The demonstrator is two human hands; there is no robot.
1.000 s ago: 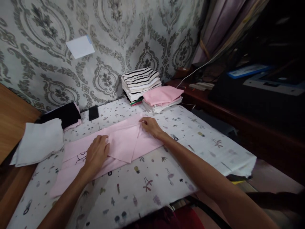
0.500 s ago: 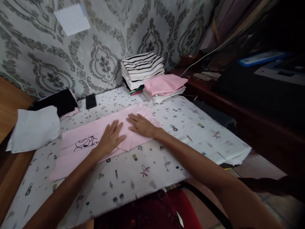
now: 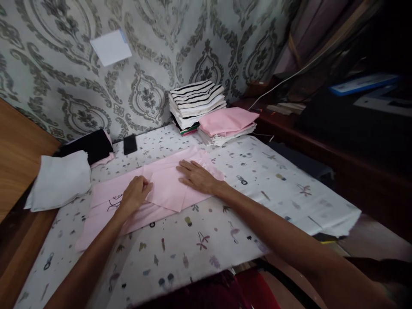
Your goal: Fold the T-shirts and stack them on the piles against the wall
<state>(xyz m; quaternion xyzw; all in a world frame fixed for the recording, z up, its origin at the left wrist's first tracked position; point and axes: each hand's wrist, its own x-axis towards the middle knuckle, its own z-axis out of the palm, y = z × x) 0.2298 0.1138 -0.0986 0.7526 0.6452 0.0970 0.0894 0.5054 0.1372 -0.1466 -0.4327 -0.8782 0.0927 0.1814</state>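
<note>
A pink shirt (image 3: pixel 169 189) with a black line drawing lies folded into a long strip across the patterned tablecloth. My right hand (image 3: pixel 198 176) is open, its fingers spread flat on the right part of the shirt. Left of it, my left hand (image 3: pixel 135 193) has its fingers curled and pinched at the edge of the folded-over pink layer. That hand and wrist partly cover the black drawing.
Behind stand a stack of striped and white folded clothes (image 3: pixel 197 101) and a pile topped with pink cloth (image 3: pixel 228 121). At left are folded white cloth (image 3: pixel 62 180), black cloth (image 3: pixel 88 148) and a dark phone (image 3: pixel 130 144). The tablecloth (image 3: pixel 283 197) ends at the right.
My left hand has gone from lying flat on the shirt to curled fingers pinching its folded layer. My right hand stays flat on the cloth. The view has shifted slightly.
</note>
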